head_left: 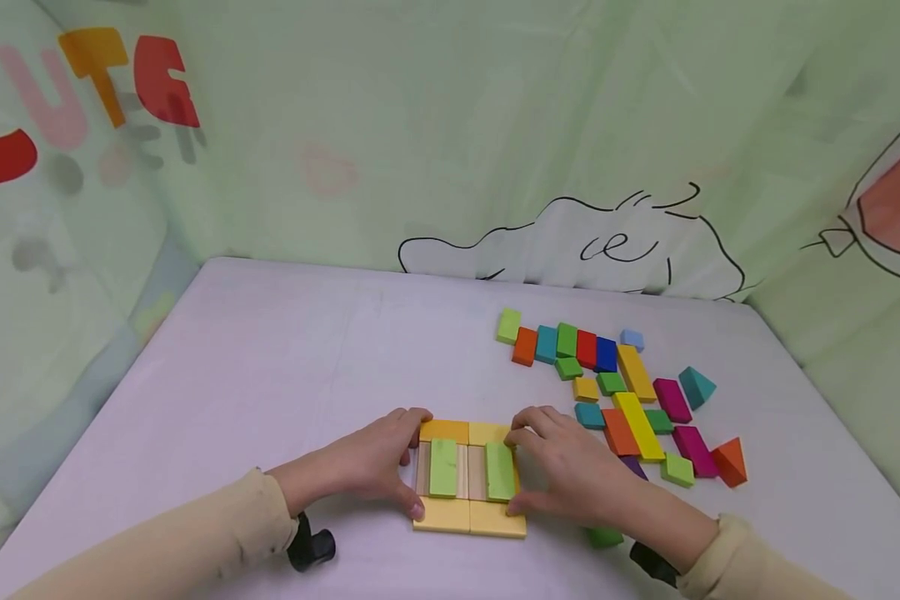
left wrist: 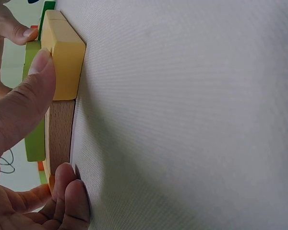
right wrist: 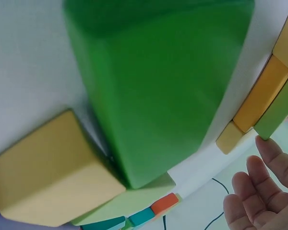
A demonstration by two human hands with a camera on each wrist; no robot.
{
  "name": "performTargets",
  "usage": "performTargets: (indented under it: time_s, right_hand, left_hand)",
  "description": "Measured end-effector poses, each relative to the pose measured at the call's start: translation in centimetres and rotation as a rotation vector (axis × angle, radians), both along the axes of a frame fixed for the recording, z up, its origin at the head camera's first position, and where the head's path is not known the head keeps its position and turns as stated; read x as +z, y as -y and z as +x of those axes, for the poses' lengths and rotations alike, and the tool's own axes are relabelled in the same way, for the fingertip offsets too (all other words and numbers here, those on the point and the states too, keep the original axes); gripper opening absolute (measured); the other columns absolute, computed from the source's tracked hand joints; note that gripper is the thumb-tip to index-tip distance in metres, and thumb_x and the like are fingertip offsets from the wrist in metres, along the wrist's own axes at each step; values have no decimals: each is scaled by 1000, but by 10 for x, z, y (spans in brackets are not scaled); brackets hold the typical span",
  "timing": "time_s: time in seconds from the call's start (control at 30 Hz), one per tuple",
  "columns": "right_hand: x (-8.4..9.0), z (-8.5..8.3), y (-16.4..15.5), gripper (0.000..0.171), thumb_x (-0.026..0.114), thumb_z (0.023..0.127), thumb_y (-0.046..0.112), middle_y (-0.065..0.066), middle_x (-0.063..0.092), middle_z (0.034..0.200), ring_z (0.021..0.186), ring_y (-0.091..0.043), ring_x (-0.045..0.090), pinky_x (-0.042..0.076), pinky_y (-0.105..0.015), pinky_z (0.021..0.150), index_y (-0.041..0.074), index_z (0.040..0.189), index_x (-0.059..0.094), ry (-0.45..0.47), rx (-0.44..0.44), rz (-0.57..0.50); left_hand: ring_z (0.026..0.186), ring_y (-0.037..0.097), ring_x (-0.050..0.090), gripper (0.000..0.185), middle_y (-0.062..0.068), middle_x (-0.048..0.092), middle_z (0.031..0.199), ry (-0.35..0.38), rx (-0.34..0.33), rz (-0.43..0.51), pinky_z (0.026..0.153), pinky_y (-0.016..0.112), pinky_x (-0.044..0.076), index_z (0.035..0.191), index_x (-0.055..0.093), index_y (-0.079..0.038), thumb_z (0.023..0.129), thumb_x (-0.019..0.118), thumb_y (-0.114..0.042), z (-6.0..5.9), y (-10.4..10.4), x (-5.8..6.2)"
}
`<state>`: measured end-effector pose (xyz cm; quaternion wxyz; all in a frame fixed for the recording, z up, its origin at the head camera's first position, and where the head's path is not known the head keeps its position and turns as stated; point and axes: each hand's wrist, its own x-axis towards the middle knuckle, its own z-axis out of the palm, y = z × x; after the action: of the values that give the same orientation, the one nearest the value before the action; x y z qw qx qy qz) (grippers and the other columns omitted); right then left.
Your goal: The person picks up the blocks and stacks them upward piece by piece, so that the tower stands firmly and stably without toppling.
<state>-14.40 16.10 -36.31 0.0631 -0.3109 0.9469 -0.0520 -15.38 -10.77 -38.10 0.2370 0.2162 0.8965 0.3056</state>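
In the head view, a flat base of toy blocks lies on the table, with pale yellow blocks (head_left: 442, 516) along the front, an orange block (head_left: 446, 432) at the back left and wood-coloured blocks between. Two light-green blocks lie across it, one left (head_left: 443, 468) and one right (head_left: 500, 472). My left hand (head_left: 371, 461) grips the base's left side, thumb at the front yellow block (left wrist: 69, 72) and fingers at the back corner. My right hand (head_left: 570, 467) pinches the right light-green block by its two ends, index fingertip against its far end in the right wrist view.
Loose coloured blocks spread over the table's right side, among them a long yellow block (head_left: 639, 427), an orange triangular block (head_left: 731, 462) and a teal triangular block (head_left: 697, 387). Near my right wrist lies a green block (right wrist: 158, 91). A printed cloth (head_left: 450, 125) hangs behind the table.
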Motion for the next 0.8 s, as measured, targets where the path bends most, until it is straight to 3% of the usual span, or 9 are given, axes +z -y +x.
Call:
performTargets:
  time_s: [0.6, 0.8]
  right_hand:
    - [-3, 0, -2, 69, 87, 72, 56, -6, 62, 123, 118, -24, 57, 56, -48, 99, 11, 120, 68, 5, 16, -6]
    - [8, -7, -8, 78, 83, 73, 62, -7, 61, 129, 121, -27, 57, 55, -52, 100, 13, 131, 61, 55, -43, -27]
  left_hand:
    - [90, 13, 49, 107, 1, 52, 103, -9, -6, 0, 79, 27, 45, 148, 41, -1, 63, 100, -28, 0, 1, -2]
    - [92, 14, 50, 107, 2, 53, 107, -1, -3, 1, 81, 28, 48, 148, 40, -1, 63, 99, -28, -1, 1, -2]
